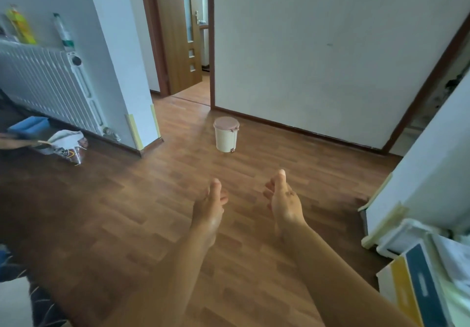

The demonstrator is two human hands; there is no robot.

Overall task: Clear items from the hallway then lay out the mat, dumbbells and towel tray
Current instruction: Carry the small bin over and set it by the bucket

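Two hands, the left hand (209, 207) and the right hand (284, 203), reach out at 6 o'clock. One small bin (226, 134) stands at 12 o'clock. One radiator (48, 82) and two bottles (20, 25) (63, 31) sit at 10 o'clock. One door (181, 34) stands open at 12 o'clock.

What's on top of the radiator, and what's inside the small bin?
Two bottles stand on the radiator: a yellow bottle and a clear bottle. The bin has its pink lid shut, so its contents are hidden.
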